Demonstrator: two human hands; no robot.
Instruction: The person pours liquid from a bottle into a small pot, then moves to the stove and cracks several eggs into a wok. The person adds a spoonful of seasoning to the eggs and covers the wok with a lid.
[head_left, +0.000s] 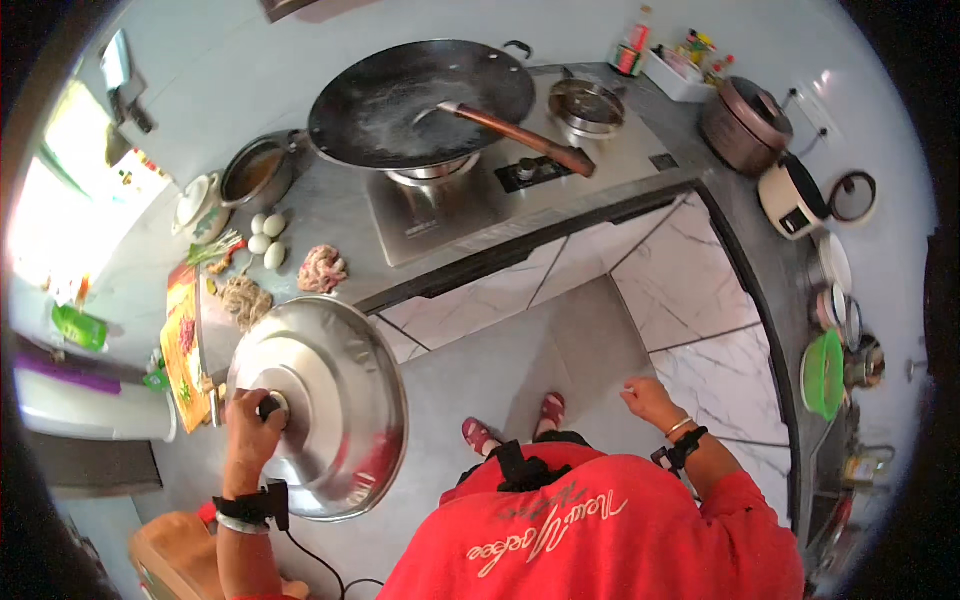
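Observation:
My left hand grips the dark knob of a large domed metal lid, held over the floor at the counter's edge. My right hand is near my body on the right, its fingers curled; whether they are fully closed is unclear, and nothing shows in them. On the left burner of the gas stove sits a big black wok with some whitish liquid or wet sheen inside. A ladle or spatula with a wooden handle rests in it, the handle lying over the rim.
Raw meat, several eggs, a dark pot and a lidded white pot stand left of the stove. Cutting board with chopped food at far left. Sauce bottle, rice cooker and green basket on the right.

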